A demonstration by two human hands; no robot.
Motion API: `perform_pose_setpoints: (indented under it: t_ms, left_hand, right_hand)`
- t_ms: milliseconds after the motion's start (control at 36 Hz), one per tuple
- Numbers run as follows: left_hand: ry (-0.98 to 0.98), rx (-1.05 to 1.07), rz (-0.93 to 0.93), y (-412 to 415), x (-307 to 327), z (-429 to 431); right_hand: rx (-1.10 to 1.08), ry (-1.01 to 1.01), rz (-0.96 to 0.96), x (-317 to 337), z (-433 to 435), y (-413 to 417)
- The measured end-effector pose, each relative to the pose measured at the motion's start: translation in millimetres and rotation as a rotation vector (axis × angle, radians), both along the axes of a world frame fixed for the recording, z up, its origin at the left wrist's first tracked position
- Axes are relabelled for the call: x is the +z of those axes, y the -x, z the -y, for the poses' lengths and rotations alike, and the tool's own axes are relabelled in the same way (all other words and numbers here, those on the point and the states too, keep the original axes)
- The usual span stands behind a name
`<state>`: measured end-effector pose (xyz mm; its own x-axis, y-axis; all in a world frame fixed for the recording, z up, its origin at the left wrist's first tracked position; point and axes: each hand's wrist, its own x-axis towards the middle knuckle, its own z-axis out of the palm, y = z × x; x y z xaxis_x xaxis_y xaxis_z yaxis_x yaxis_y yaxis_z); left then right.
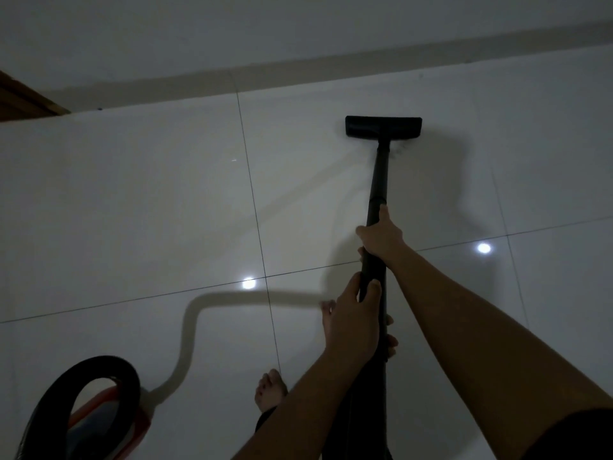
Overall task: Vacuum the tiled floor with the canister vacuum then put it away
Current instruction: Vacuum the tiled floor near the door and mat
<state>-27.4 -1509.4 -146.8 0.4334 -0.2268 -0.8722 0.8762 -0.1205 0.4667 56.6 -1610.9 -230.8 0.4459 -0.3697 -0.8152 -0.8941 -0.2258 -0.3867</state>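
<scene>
Both hands grasp the wand [376,180]: the right hand [381,235] farther forward, nearer the floor head [383,127], the left hand [355,313] just behind it. The wand's long axis runs straight ahead from the hands, the head flat on the tiled floor [166,194] close to its far edge. The canister [109,416] sits back at the person's left.

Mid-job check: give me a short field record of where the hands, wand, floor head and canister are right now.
right hand: grips the wand, on the floor-head side
left hand: grips the wand nearer the body
floor head: on the tiled floor, close to the wall
canister: on the floor, lower left
bare foot: left of the wand
stage: vacuuming, not put away
</scene>
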Motion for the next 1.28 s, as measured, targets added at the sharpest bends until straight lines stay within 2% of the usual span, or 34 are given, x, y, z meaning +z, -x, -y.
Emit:
perform_pose_setpoints:
  t_ms: [306, 778, 1028, 1278]
  left_hand:
    - [0.053, 0.033, -0.024, -8.2, -1.3, 7.5]
    - [0.065, -0.017, 0.01, 21.8, 10.8, 10.7]
    - [0.0, 0.034, 0.002, 48.7, 14.6, -45.5]
    - [0.024, -0.036, 0.032, 52.0, 17.7, -67.1]
  right_hand:
    - [-0.006, 0.01, -0.011, -6.4, 4.6, -9.1]
    - [-0.077, 0.005, 0.009, 2.5, 14.1, 27.0]
    - [-0.033, -0.025, 0.013, 3.5, -48.4, 49.4]
    - [-0.088, -0.052, -0.025, -0.4, -63.8, 59.5]
